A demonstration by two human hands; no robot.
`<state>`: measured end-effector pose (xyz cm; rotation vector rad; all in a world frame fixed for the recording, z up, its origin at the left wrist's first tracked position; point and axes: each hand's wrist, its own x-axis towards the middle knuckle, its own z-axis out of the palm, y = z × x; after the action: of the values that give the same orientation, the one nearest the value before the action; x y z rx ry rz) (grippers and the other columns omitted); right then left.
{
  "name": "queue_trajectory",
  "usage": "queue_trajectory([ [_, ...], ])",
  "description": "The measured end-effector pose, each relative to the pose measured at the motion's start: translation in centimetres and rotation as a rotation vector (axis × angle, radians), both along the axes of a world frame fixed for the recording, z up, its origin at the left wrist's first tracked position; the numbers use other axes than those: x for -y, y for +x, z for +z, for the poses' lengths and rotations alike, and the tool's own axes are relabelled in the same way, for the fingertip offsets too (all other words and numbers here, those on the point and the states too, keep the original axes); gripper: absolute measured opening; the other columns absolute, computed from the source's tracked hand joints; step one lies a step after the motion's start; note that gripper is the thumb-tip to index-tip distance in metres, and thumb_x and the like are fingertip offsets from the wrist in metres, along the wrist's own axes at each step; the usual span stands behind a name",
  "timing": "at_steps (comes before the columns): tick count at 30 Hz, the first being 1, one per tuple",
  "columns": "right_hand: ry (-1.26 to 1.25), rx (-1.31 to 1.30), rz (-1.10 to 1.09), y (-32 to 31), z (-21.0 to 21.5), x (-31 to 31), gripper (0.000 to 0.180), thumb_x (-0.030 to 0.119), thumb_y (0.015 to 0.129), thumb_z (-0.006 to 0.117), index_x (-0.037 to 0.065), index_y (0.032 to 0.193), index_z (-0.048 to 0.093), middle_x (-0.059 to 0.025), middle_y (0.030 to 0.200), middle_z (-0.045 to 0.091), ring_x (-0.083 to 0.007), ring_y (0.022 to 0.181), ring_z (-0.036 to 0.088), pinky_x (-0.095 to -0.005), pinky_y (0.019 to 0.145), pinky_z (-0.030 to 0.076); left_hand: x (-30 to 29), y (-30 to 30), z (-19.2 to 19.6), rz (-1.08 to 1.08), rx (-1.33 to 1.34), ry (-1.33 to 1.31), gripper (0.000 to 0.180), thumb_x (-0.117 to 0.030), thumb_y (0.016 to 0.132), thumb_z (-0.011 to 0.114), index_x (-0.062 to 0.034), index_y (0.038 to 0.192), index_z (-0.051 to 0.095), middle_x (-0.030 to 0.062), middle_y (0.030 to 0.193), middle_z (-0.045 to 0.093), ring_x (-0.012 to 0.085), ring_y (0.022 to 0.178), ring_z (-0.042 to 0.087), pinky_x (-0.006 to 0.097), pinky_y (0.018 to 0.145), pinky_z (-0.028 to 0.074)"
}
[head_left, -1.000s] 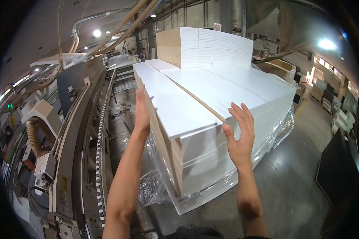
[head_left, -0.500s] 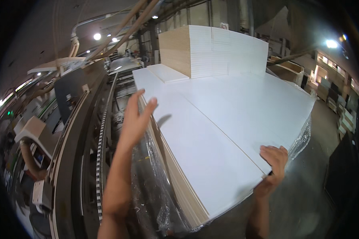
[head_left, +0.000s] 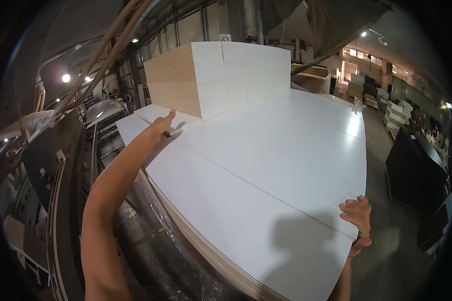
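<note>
At the far left, a long machine line (head_left: pixel 50 200) is running away from you, with round lamps (head_left: pixel 66 78) glowing above it and slanted pipes (head_left: pixel 100 55) crossing overhead. Clear plastic wrap (head_left: pixel 150 236) is lying crumpled below the near edge of the board stack.

Your left hand (head_left: pixel 161 123) is reaching far forward along the left side of the big white board (head_left: pixel 246 200). Its fingers are stretched out nearly flat, thumb raised, and it is resting on the far left edge of the board, just beside a small white panel (head_left: pixel 158 113) lying at the foot of the tall stack. It is pressing or steadying rather than closing around anything; you cannot tell whether the fingertips are curling over the edge.

The white board is lying flat on top of a wide stack of boards, its near edge showing the layered brown cores beneath. A tall block of stacked panels (head_left: pixel 221 75), brown on its left face and white on its front, is standing at the far end.

Your right hand (head_left: pixel 357 220) is gripping the board's right-hand edge near the closest corner, fingers curled over the top and thumb below. Further right, a dark cabinet (head_left: pixel 417 170) is standing on the floor (head_left: pixel 381 150), with lit shelves behind.
</note>
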<state>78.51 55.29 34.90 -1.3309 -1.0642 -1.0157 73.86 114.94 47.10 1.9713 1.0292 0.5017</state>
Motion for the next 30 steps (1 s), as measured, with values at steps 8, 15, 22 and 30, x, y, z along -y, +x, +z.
queue_trajectory([
  [8, 0.017, -0.014, -0.030, -0.5, 0.1, -0.1, 0.092, 0.075, 0.104, 0.011, 0.007, 0.086, 0.070, -0.0111, 0.095, 0.074, -0.0289, 0.097, 0.064, -0.0548, 0.112, 0.034, -2.3, 1.6, 3.7, -0.057, 0.445, -0.239, 0.095, -0.050, 0.093, 0.069, 0.0072, 0.156, 0.028, 0.0351, 0.160, 0.031, 0.0488, 0.143, 0.041, 0.070, 0.103, 0.044],
  [15, -0.033, -0.023, -0.012, -0.6, 0.8, 0.3, 0.087, 0.073, 0.105, 0.015, 0.008, 0.092, 0.073, -0.0105, 0.100, 0.075, -0.0300, 0.099, 0.066, -0.0555, 0.110, 0.037, -6.8, 1.8, 1.2, 0.078, 0.551, -0.333, 0.028, 0.001, 0.098, 0.053, 0.0041, 0.125, 0.057, 0.0270, 0.119, 0.061, 0.0370, 0.102, 0.071, 0.049, 0.073, 0.068],
  [22, -0.045, 0.015, 0.047, 0.4, 0.6, 0.1, 0.078, 0.061, 0.109, 0.020, 0.005, 0.094, 0.073, -0.0141, 0.100, 0.075, -0.0330, 0.098, 0.067, -0.0566, 0.110, 0.036, -2.7, -11.9, 4.9, -0.109, 0.948, -0.511, 0.025, -0.006, 0.106, 0.051, 0.0155, 0.118, 0.052, 0.0312, 0.114, 0.068, 0.0298, 0.088, 0.077, 0.023, 0.064, 0.067],
  [30, 0.000, 0.077, 0.240, 1.0, 1.1, 0.6, 0.060, 0.050, 0.108, 0.038, 0.002, 0.103, 0.074, -0.0162, 0.103, 0.074, -0.0351, 0.101, 0.066, -0.0557, 0.109, 0.038, 28.4, -35.2, 1.3, -0.172, 0.957, -0.133, 0.034, -0.010, 0.101, 0.066, 0.0030, 0.132, 0.060, 0.0107, 0.117, 0.071, 0.0195, 0.109, 0.070, 0.031, 0.093, 0.061],
])
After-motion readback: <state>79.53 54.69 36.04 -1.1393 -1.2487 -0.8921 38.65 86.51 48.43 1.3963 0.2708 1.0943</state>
